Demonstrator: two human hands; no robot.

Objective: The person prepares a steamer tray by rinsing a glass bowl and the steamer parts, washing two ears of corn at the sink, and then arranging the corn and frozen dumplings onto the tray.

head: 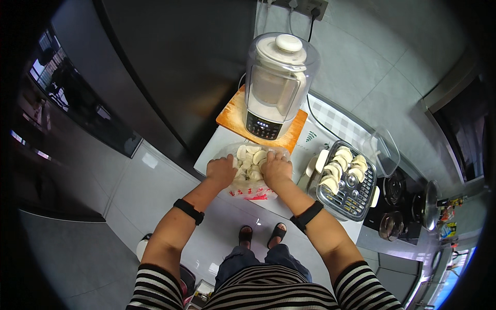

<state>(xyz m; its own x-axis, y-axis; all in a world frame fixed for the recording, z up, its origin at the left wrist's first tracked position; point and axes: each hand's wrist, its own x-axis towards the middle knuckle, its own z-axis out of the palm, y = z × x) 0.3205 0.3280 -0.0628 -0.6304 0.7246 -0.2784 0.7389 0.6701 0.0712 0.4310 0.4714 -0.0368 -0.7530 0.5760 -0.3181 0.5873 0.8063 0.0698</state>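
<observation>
A thin clear plastic bag (254, 193) with red printing lies on the counter before me, its mouth spread wide. Inside it is a heap of pale, half-moon dumplings (248, 164). My left hand (221, 171) grips the left side of the bag's mouth with curled fingers. On the opposite side my right hand (277, 169) holds the bag's edge; its fingertips are partly hidden by the bag's folds. Off to the right stands a steamer with a slotted dark tray (358, 197), where two rows of similar dumplings (335, 170) lie along its left and far part.
A blender with a clear cover (279, 85) stands on a wooden board (228, 112) behind the bag. A clear plastic lid (381, 153) leans beyond the steamer. Further right are a stove (410, 221) and a glass pot (391, 226). A dark cabinet side (186, 58) rises at left.
</observation>
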